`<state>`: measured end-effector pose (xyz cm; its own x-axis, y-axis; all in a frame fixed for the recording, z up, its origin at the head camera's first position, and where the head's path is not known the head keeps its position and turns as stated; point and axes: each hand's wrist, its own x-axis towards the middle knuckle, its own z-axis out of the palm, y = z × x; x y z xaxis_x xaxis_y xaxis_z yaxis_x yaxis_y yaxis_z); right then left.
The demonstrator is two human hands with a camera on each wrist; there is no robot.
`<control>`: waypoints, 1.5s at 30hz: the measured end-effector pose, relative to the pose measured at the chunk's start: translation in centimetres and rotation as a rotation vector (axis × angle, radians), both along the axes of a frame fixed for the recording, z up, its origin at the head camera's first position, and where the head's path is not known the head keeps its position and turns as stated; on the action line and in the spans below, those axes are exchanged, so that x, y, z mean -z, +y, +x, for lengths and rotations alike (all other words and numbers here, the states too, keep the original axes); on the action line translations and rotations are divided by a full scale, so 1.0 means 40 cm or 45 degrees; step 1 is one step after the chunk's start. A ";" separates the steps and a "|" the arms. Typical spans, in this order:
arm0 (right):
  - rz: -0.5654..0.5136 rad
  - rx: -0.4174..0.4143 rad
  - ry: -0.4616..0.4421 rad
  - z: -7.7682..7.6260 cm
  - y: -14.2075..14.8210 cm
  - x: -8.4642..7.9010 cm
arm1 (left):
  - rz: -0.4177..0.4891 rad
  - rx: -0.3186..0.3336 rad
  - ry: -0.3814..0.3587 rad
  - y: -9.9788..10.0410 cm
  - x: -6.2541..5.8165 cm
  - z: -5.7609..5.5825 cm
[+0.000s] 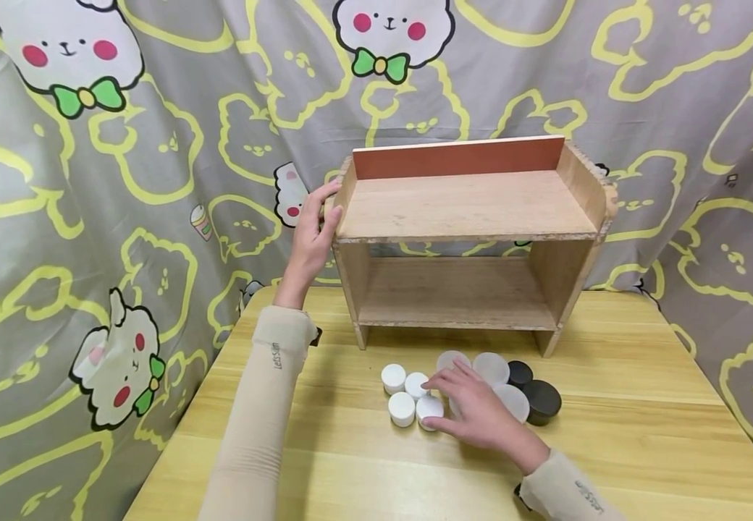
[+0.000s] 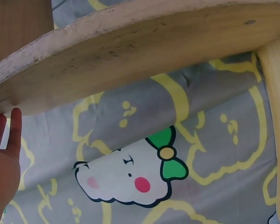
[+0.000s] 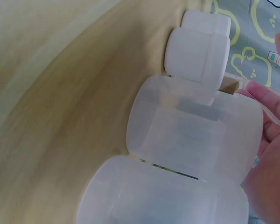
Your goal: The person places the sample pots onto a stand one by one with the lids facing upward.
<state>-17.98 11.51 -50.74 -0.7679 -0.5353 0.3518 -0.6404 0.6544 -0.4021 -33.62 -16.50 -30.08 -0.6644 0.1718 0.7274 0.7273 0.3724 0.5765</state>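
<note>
A two-tier wooden shelf point(image 1: 468, 210) with a reddish-brown back strip stands on the table. My left hand point(image 1: 314, 228) grips its left side panel near the upper tier, thumb and fingers on either side of the panel's edge. In the left wrist view, two fingertips point(image 2: 16, 114) touch the wooden panel point(image 2: 144, 51). My right hand point(image 1: 477, 405) hovers low over the small round containers, thumb and fingers spread about a white round container point(image 1: 430, 409); contact is unclear. Several white containers point(image 1: 402, 409) stand together there. Translucent round containers point(image 1: 490, 367) are partly hidden by this hand.
Two black round containers point(image 1: 543, 402) stand right of the translucent ones. Beneath everything lies a wooden table point(image 1: 644, 405). A grey curtain point(image 1: 174, 166) with cartoon figures hangs close behind the shelf and along both sides.
</note>
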 end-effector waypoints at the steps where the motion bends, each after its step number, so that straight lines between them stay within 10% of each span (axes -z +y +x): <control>1: 0.007 0.001 -0.004 0.000 -0.001 0.002 | 0.002 0.001 0.002 0.000 0.002 0.000; 45: 0.092 -0.005 0.047 -0.003 -0.015 0.032 | 0.086 0.035 0.044 0.016 0.019 -0.002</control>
<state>-18.11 10.93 -52.03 -0.7532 -0.5630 0.3402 -0.6563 0.6785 -0.3302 -33.71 -15.86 -30.85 -0.6344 0.1393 0.7603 0.7566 0.3131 0.5740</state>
